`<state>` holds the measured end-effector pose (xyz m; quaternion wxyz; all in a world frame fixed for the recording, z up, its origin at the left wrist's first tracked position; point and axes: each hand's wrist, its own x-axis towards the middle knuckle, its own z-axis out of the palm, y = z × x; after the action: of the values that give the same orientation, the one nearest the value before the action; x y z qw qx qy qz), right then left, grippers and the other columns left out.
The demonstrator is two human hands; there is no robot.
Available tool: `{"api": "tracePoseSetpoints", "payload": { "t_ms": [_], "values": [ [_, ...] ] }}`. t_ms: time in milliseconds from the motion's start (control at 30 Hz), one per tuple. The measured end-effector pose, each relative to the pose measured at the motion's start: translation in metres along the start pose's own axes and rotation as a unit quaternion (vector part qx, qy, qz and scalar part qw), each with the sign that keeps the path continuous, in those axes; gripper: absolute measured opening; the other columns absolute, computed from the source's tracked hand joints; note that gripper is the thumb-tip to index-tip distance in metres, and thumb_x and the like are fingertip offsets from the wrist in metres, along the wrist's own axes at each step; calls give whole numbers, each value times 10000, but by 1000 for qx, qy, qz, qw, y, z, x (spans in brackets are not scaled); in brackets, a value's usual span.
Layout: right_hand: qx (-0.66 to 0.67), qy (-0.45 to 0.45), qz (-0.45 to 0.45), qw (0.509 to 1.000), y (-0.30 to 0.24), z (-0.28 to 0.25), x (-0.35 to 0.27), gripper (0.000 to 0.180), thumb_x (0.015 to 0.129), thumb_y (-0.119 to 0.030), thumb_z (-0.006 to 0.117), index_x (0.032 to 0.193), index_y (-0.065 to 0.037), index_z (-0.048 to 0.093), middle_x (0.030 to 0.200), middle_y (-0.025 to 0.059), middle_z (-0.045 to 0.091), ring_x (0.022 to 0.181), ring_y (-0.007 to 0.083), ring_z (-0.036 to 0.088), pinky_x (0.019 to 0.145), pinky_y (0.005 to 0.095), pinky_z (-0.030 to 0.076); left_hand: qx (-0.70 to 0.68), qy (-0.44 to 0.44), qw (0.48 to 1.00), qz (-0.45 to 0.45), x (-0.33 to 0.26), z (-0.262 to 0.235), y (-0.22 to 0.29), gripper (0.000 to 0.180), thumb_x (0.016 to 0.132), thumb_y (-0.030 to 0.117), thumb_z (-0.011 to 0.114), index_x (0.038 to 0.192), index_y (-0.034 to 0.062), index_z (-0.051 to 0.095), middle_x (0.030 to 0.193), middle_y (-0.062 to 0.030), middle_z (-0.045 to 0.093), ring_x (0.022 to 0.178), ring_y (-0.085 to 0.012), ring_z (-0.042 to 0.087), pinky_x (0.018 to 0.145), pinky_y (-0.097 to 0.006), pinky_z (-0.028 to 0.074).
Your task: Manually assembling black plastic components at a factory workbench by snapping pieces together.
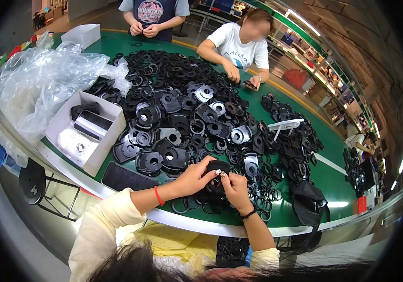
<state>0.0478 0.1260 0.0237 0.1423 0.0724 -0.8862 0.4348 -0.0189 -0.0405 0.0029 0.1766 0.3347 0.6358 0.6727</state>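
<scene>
My left hand (193,179), with a red band at the wrist, is closed around a black plastic part (218,165) over the table's near edge. My right hand (237,191), wearing a dark bracelet, grips the same part from the other side. Both thumbs meet on its face. Small shiny spots show at the thumb tips; I cannot tell whether these are nails or a tiny piece. Fingers hide much of the part. Black rings (259,191) lie close to my right hand, and round-holed black housings (171,155) are heaped beyond my left.
A white box (112,141) holding parts stands left, near a dark phone-like slab (128,177). Clear plastic bags (37,84) cover the far left. A white bracket-like piece (285,126) tops the heap; a black bag (308,202) lies right. Two people work across the green table (323,176).
</scene>
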Motion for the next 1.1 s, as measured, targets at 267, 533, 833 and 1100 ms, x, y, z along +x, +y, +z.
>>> {"api": "tracePoseSetpoints", "payload": {
  "t_ms": [267, 533, 833, 1100],
  "values": [
    [33, 47, 28, 998, 4, 0, 0, 277, 912, -160, 520, 707, 25, 534, 533, 78, 479, 441, 159, 450, 436, 302, 327, -54, 31, 998, 30, 5, 5, -1, 323, 930, 201, 537, 1187, 40, 426, 802, -62, 628, 682, -90, 584, 607, -249, 458],
    [127, 52, 85, 987, 11, -4, 3, 332, 935, -218, 519, 697, 11, 549, 559, 30, 533, 501, 80, 488, 464, 239, 366, -108, 25, 992, -55, 5, -3, -3, 171, 947, 170, 499, 944, 9, 558, 795, -22, 617, 741, -85, 606, 687, -219, 483],
    [18, -55, -2, 998, 5, -5, 3, 280, 900, -224, 555, 771, -7, 677, 610, 91, 606, 537, 191, 573, 502, 296, 419, -34, 76, 995, -50, 6, -6, -3, 194, 972, 182, 433, 918, 22, 528, 681, -15, 573, 585, -64, 540, 525, -214, 418],
    [58, -71, 31, 995, 3, 2, 2, 287, 908, -228, 538, 794, -15, 692, 614, 61, 613, 544, 137, 555, 525, 255, 415, 117, 136, 984, -22, 3, -5, -3, 166, 939, 134, 469, 876, -16, 498, 650, -92, 541, 538, -137, 523, 513, -277, 419]
  ]
}}
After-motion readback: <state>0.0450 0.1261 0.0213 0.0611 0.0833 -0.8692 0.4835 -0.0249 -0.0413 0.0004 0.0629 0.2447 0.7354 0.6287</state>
